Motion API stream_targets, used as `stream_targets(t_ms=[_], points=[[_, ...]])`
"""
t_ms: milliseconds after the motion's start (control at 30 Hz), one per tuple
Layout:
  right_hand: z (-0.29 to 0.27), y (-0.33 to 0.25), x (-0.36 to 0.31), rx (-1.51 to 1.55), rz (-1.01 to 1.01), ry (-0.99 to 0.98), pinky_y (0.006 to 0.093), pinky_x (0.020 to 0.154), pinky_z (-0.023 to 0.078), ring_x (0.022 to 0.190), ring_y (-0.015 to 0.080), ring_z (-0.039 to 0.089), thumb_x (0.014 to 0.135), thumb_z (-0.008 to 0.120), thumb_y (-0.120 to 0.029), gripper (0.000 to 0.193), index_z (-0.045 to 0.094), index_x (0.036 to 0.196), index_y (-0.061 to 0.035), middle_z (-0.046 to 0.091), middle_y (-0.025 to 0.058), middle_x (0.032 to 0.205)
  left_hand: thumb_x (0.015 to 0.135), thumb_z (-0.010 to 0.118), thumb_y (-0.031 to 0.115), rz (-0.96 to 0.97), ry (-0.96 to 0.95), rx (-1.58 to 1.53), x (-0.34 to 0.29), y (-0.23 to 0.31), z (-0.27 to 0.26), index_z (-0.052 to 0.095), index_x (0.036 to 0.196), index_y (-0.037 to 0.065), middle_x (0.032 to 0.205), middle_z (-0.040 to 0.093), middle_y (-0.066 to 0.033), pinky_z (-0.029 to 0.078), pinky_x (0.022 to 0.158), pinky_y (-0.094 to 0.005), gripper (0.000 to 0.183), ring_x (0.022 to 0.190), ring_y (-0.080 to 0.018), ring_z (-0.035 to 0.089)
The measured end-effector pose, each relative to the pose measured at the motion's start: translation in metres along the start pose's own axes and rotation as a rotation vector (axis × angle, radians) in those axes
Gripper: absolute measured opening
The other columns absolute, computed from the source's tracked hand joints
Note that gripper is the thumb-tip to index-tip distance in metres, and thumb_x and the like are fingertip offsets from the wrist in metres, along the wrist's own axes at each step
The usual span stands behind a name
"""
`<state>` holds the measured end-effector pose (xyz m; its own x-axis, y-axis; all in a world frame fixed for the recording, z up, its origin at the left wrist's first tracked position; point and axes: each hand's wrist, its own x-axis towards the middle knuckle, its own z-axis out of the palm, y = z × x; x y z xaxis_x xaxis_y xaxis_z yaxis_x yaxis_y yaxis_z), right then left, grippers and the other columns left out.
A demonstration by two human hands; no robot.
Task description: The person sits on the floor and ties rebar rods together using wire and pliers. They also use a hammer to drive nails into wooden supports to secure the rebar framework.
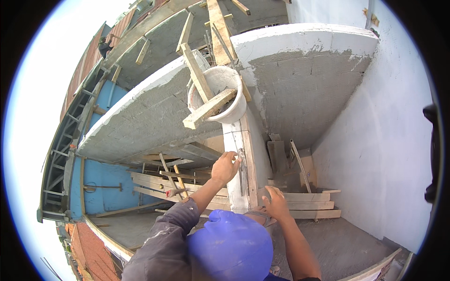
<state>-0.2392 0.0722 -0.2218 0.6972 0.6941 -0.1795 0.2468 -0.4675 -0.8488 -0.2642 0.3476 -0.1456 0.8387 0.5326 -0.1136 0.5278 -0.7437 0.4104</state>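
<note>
My left hand (225,167) is over the left edge of a narrow white wall top (232,140), its fingers curled in. Whatever lies inside them, if anything, is hidden. Beside its fingertips, thin dark metal rods (243,171) lie lengthwise on the wall, along a wooden board (249,159) on the right side. My right hand (276,202) hovers right of the wall with fingers apart and nothing in them. Farther along the wall stands a white bucket (241,105) holding wood offcuts (211,108). A sandalled foot (259,215) shows between my arms, behind a rounded blue shape (229,246).
The wall drops away on both sides. Long planks (309,204) lie lower down at right, and more timber (183,180) at left. A curved grey plastered wall (304,89) rises ahead. Rough boards (218,33) stand beyond the bucket. Another person (104,47) is far left.
</note>
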Motion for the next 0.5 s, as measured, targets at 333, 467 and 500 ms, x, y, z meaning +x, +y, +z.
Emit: stream_targets(t_ms=[333,467,500], points=[[-0.253,0.157,-0.258,-0.302,0.568,0.397,0.0464,0.09,0.054,0.102,0.0429,0.071,0.101,0.061,-0.019,0.032,0.066,0.12,0.0052,0.072,0.0271,0.109,0.093,0.069,0.051,-0.603,0.593,-0.036,0.23,-0.094,-0.189,0.059,0.134,-0.001,0.135,0.061,-0.0232,0.042,0.112,-0.0478,0.068,0.132,-0.0368,0.054],[-0.252,0.185,-0.373,-0.134,0.875,0.563,0.0361,0.062,0.053,0.073,0.0199,0.066,0.104,0.057,-0.028,0.033,0.066,0.11,0.0035,0.07,0.0145,0.089,0.092,0.069,0.055,-0.89,0.098,-0.41,0.258,-0.142,-0.188,0.048,0.149,0.001,0.149,0.055,-0.0202,0.034,0.119,-0.0523,0.082,0.143,-0.0383,0.046],[-0.243,0.187,-0.396,-0.038,0.909,0.606,0.0352,0.06,0.052,0.072,0.0197,0.066,0.105,0.057,-0.029,0.034,0.066,0.11,0.0031,0.07,0.0138,0.089,0.093,0.068,0.055,-0.963,0.012,-0.554,0.253,-0.148,-0.184,0.046,0.15,0.001,0.15,0.055,-0.0181,0.033,0.12,-0.0532,0.082,0.144,-0.0386,0.045]])
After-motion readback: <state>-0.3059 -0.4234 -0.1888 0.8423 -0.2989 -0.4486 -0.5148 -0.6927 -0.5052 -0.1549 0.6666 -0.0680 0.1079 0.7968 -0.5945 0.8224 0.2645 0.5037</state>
